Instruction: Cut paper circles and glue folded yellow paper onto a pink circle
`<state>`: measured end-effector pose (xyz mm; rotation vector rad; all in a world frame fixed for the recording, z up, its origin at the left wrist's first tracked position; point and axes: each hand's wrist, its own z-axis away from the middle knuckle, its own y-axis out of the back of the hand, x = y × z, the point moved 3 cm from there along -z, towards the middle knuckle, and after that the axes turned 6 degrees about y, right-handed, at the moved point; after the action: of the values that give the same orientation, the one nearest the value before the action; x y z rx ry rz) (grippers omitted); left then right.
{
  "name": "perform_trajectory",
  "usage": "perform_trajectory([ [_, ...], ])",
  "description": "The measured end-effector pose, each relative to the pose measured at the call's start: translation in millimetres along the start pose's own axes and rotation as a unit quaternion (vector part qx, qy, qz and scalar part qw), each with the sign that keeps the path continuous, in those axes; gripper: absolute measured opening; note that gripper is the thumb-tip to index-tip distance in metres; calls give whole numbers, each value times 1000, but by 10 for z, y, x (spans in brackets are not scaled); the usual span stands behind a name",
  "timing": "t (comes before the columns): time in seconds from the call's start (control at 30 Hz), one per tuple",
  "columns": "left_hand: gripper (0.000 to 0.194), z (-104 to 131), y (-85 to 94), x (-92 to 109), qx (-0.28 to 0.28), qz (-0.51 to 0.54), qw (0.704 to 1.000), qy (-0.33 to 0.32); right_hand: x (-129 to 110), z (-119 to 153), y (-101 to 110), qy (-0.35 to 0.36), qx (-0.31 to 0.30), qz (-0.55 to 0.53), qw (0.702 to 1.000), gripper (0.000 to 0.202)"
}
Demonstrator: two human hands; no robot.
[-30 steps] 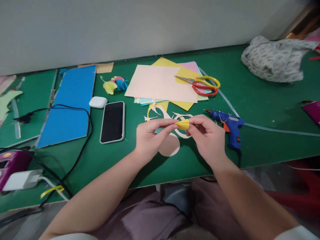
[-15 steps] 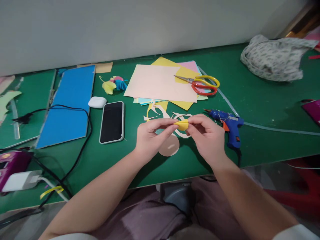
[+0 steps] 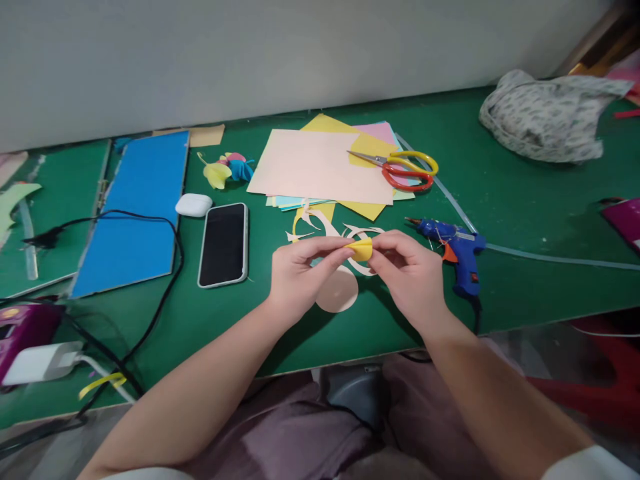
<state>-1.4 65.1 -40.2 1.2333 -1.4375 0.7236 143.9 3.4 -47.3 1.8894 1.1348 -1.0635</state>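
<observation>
A small folded piece of yellow paper (image 3: pixel 361 250) is held up over the table between both hands. My left hand (image 3: pixel 303 270) pinches its left end between thumb and fingers. On its right edge my right hand (image 3: pixel 413 273) closes, thumb and fingertips together. Below the left fingers lies a pale pink paper circle (image 3: pixel 337 291), partly covered by that hand. Curled pale paper offcuts (image 3: pixel 325 223) lie just beyond the fingers. A blue glue gun (image 3: pixel 463 257) with an orange trigger rests on its side to the right of my right hand.
Scissors (image 3: pixel 407 170) lie on stacked coloured paper (image 3: pixel 310 163) at the back. Left are a phone (image 3: pixel 223 245), a white earbud case (image 3: pixel 194 205), paper petals (image 3: pixel 227 170), a blue board (image 3: pixel 135 213) and a black cable (image 3: pixel 173 273). A patterned cloth pouch (image 3: pixel 547 120) sits far right.
My right hand has shifted slightly left, and the yellow paper's visible part has turned a little between the fingers. My left hand still pinches it.
</observation>
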Motion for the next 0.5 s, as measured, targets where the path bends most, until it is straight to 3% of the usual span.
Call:
perform_trajectory([
  [0.5,14,-33,-41,-115,-24,82,990,114,21,-27,-19,-54,-4,30,998,5],
])
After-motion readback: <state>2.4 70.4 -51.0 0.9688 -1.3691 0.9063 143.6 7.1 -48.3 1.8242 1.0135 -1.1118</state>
